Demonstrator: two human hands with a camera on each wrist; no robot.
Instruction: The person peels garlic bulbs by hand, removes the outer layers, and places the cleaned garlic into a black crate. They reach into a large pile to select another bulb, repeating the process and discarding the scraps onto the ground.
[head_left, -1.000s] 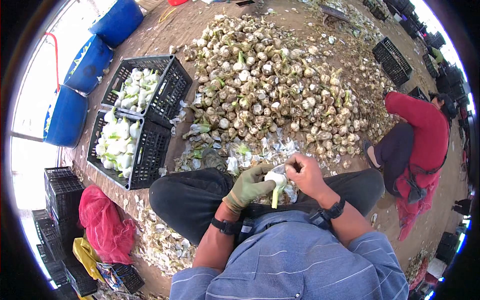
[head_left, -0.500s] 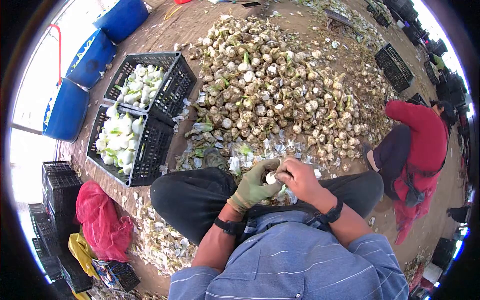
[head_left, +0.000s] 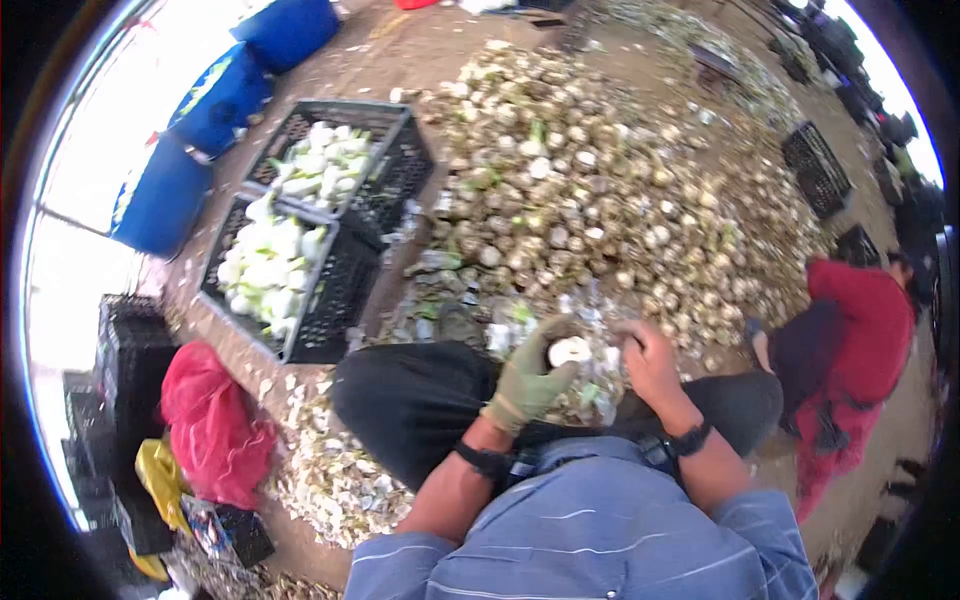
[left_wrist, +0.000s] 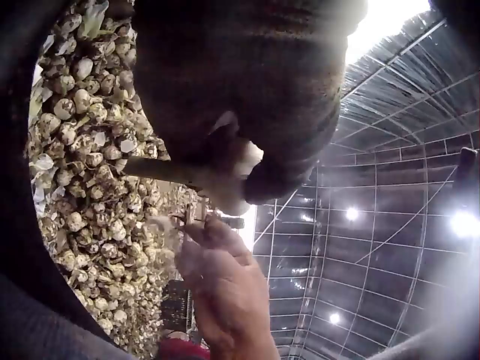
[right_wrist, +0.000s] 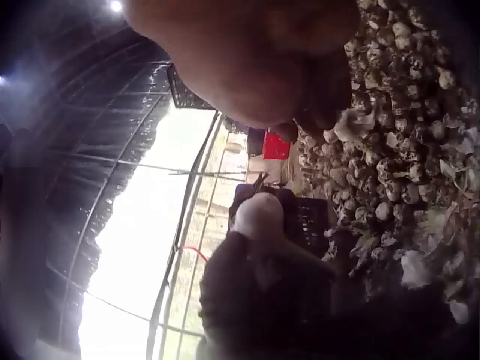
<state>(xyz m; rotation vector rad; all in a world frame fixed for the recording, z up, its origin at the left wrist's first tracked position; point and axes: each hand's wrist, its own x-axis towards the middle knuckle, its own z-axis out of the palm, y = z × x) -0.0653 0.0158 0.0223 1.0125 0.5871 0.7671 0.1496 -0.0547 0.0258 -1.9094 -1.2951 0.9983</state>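
A peeled white garlic bulb [head_left: 570, 352] sits in my gloved left hand [head_left: 528, 380], whose fingers and thumb curl round it. Its stem [left_wrist: 159, 169] sticks out past the fingers in the left wrist view. My bare right hand [head_left: 655, 372] is just right of the bulb, apart from it, thumb and fingers bent together. A pale flake of garlic skin [right_wrist: 354, 126] shows at the right fingertips in the right wrist view. Beyond both hands lies a big heap of unpeeled garlic [head_left: 590, 190].
Two black crates, near [head_left: 345, 290] and far [head_left: 405, 150], hold cleaned bulbs at left, with blue tubs [head_left: 165, 200] behind. A red mesh bag [head_left: 215, 425] lies left of my knee. Another person [head_left: 855, 330] in red sits at right. Skins [head_left: 340, 480] litter the floor.
The right hand has drawn away from the bulb to the right, after working against it. The left hand keeps its hold. The head view has swung, shifting the scene to the right.
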